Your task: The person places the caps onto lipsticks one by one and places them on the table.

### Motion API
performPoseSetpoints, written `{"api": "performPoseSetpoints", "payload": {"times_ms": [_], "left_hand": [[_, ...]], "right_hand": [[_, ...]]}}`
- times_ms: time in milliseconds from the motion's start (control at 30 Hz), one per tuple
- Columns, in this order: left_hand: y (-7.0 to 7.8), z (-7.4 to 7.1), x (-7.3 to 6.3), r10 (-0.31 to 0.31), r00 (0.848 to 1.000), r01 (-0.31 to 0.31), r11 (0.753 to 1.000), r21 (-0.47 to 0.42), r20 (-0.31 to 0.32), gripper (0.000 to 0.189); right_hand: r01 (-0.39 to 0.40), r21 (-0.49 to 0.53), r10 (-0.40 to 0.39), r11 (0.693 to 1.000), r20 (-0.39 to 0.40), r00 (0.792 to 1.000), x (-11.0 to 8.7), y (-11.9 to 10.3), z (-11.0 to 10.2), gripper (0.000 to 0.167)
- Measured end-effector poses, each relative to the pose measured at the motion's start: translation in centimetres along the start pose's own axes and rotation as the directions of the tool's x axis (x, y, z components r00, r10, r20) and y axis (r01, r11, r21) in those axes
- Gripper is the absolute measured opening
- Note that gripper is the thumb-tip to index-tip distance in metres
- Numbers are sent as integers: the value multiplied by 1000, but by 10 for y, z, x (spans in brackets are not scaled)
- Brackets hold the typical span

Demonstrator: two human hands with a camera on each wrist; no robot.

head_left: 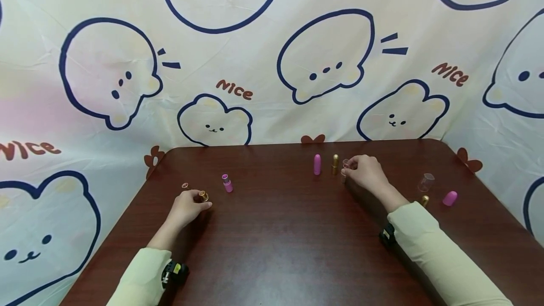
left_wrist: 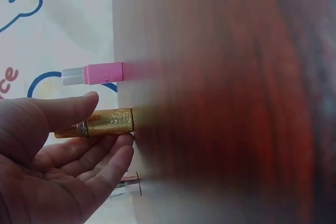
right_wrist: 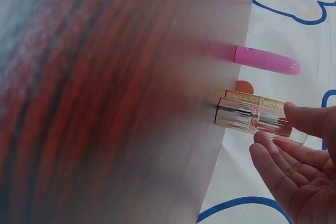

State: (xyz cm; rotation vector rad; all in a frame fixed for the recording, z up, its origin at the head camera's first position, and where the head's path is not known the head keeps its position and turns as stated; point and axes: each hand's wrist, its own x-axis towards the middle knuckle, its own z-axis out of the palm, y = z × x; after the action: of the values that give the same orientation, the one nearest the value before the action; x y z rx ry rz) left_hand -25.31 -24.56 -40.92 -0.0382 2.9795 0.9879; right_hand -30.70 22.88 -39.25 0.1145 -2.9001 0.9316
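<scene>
My left hand [head_left: 185,209] is around an uncapped gold lipstick [left_wrist: 109,122] that stands upright on the table. Its thumb is extended on one side and its fingers lie on the other; no firm grip shows. Beside it stands an uncapped pink lipstick [head_left: 227,183], and behind the hand another lipstick [head_left: 185,186] is partly hidden. My right hand [head_left: 367,172] pinches the clear cap of a shiny lipstick [right_wrist: 234,115] between thumb and fingers. That lipstick stands close to a capped gold lipstick [head_left: 335,164] and a capped pink lipstick [head_left: 317,165].
On the right side of the brown table [head_left: 272,240] stand a clear cap [head_left: 426,182], a pink cap [head_left: 450,198] and a gold cap [head_left: 424,200], the last partly behind the right sleeve. A printed cloth [head_left: 263,70] hangs behind the table.
</scene>
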Motion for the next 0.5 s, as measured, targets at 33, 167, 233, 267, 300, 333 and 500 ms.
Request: {"api": "performPoseSetpoints", "payload": {"times_ms": [33, 167, 233, 267, 300, 333, 500], "left_hand": [[0, 0, 0, 1, 1000, -1, 1000, 2, -3, 30], [-1, 1, 2, 8, 1000, -8, 1000, 12, -20, 23], [-2, 2, 3, 7, 1000, -7, 1000, 13, -25, 22], [-2, 2, 4, 7, 1000, -6, 1000, 14, -27, 21], [-3, 2, 4, 6, 1000, -5, 1000, 15, -28, 21], [-3, 2, 5, 2, 1000, -2, 1000, 14, -27, 21], [-4, 2, 6, -4, 1000, 5, 1000, 13, -21, 21]], "right_hand": [[1, -5, -1, 1000, 3, 1000, 0, 0, 0, 31], [-7, -20, 7, 1000, 14, 1000, -2, 1, -3, 32], [-18, -16, 19, 1000, 27, 999, -3, 2, -5, 34], [-25, -16, 25, 1000, 32, 999, -3, 2, -6, 34], [-32, -15, 33, 999, 37, 999, -4, 2, -7, 35], [-38, -17, 39, 999, 41, 998, -6, 2, -8, 36], [-41, -63, 43, 997, 42, 998, -13, 2, -16, 41]]}}
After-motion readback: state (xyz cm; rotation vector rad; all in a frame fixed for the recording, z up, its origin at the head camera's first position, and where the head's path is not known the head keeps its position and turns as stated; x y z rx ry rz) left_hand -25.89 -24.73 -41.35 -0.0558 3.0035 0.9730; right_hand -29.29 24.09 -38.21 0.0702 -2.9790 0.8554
